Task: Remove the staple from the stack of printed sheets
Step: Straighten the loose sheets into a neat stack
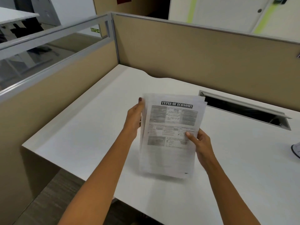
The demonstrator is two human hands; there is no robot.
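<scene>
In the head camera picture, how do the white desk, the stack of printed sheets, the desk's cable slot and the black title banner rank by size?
1. white desk
2. stack of printed sheets, held nearer the camera, so its lead over the slot is unsure
3. cable slot
4. title banner

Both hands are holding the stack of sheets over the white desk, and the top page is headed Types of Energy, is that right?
Not quite. The head view shows the heading reads TYPES OF ECONOMY, not Energy. The rest holds: left hand and right hand both hold the stack of sheets over the white desk.
</scene>
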